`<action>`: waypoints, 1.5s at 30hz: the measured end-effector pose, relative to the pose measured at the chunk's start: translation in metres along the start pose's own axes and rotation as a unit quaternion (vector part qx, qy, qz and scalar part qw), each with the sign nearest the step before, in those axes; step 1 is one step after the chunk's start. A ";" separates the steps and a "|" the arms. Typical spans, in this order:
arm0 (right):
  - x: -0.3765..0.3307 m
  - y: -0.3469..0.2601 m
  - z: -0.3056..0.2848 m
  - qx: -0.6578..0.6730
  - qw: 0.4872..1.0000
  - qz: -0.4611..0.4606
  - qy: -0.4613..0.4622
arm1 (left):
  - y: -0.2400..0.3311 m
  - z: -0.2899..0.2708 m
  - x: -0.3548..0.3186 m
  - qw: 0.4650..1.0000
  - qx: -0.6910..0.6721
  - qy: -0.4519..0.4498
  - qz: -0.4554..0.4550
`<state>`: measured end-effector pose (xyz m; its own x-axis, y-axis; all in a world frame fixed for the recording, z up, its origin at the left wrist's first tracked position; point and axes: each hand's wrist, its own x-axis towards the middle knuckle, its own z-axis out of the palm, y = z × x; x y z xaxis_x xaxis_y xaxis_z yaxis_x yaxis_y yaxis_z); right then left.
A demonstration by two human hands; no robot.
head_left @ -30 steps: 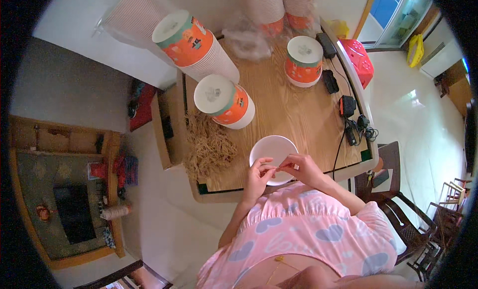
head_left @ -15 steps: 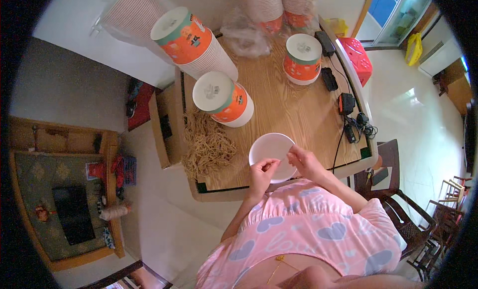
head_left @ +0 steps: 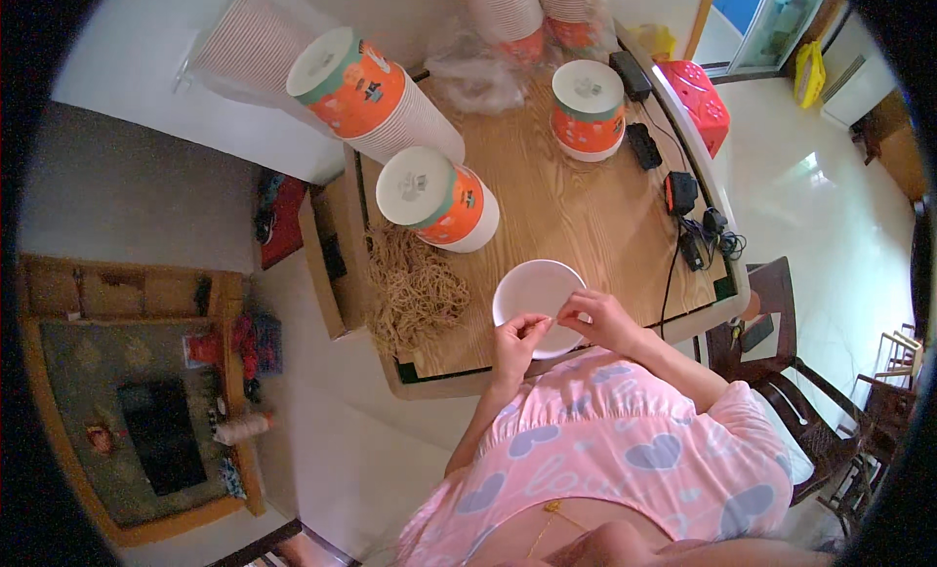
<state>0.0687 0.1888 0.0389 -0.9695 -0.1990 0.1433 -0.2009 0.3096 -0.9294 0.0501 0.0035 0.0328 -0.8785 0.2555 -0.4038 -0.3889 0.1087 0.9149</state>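
Observation:
At the table's near edge stands a white round paper tub [head_left: 527,286], its open mouth facing up. Over its near rim both of my hands meet with fingertips pinched. My left hand [head_left: 515,350] is closed at thumb and forefinger, and my right hand [head_left: 601,319] pinches just beside it. Whatever lies between the fingertips is too small to make out. Left of the tub is a tangled heap of tan twine [head_left: 418,292]. Behind the heap, an orange, green and white paper tub [head_left: 461,214] stands upside down.
A tall nested stack of paper tubs [head_left: 376,94] leans at the back left. Another upturned tub [head_left: 589,118] stands at the back right. Wrapped stacks [head_left: 508,16] and clear plastic [head_left: 478,79] lie behind. Black adapters and cables [head_left: 683,194] line the right edge, near a wooden chair [head_left: 781,343].
My right hand has come down and left, bringing its fingertips closer to those of my left hand. The whole view has shifted slightly; the tubs and twine stay put.

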 end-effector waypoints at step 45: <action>0.031 0.051 0.000 -0.038 0.989 0.119 0.082 | -0.049 0.016 0.067 0.992 0.053 0.090 0.074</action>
<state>0.0288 0.1985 -0.0039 -0.9991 0.0391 -0.0174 0.0316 0.3996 -0.9162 0.0150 0.0304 -0.0392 -0.9628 0.1016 -0.2503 -0.2288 0.1861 0.9555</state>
